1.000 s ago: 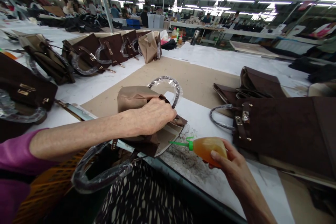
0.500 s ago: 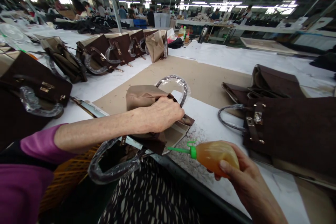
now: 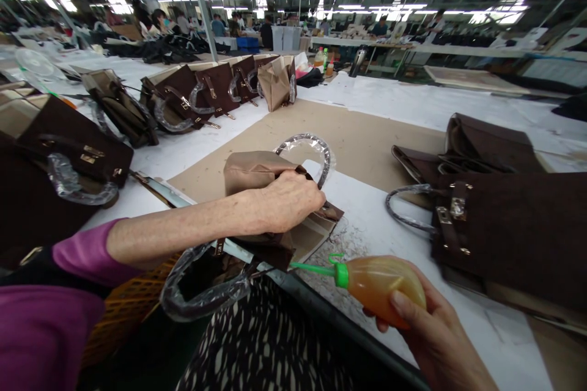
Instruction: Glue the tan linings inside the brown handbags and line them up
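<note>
A handbag (image 3: 252,170) with its tan lining showing lies at the table's near edge. Its two handles are wrapped in clear plastic; one handle (image 3: 202,293) hangs over the edge toward me and the other stands up behind. My left hand (image 3: 293,198) is closed on the bag's edge, its fingertips hidden behind the knuckles. In my right hand (image 3: 413,311) is a squeeze bottle (image 3: 380,284) of amber liquid, tipped on its side. The green nozzle points left, its tip at the bag's lower edge; whether it touches, I cannot tell.
Dark brown handbags (image 3: 513,226) are piled on the right. Several more (image 3: 215,91) stand in a row at the back left, with another (image 3: 87,146) nearer. A yellow basket (image 3: 119,311) sits below the table edge. Bottles and a flask (image 3: 358,61) stand farther back. People work in the distance.
The whole view has shifted slightly, so things appear a little farther right. The bottle's nozzle sits slightly lower against the bag. Both hands keep their hold.
</note>
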Demonstrator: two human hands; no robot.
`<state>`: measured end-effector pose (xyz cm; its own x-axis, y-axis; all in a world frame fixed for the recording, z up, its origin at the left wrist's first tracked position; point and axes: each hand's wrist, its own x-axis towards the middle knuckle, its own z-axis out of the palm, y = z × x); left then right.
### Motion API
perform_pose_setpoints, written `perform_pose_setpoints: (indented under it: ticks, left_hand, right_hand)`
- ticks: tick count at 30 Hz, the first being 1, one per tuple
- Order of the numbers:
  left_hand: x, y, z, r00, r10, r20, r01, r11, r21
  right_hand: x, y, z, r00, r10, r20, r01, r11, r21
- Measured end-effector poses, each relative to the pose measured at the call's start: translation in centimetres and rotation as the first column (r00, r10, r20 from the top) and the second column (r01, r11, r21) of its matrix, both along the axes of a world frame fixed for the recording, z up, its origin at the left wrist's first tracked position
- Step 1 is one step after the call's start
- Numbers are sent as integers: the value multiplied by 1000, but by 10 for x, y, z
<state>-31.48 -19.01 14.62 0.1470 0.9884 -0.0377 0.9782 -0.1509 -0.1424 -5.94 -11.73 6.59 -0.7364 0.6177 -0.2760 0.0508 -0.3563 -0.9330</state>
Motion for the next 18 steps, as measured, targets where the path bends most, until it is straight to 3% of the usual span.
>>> perform_pose_setpoints:
  ticks: [9, 18]
  left_hand:
    - [2, 0, 1, 999, 31, -30, -32, 999, -17]
    - [-1, 0, 0, 1000, 21, -11, -21, 1000, 0]
  right_hand:
    - [0, -3, -4, 996, -87, 32, 89, 995, -40]
    - [1, -6, -1, 996, -79, 51, 79, 997, 13]
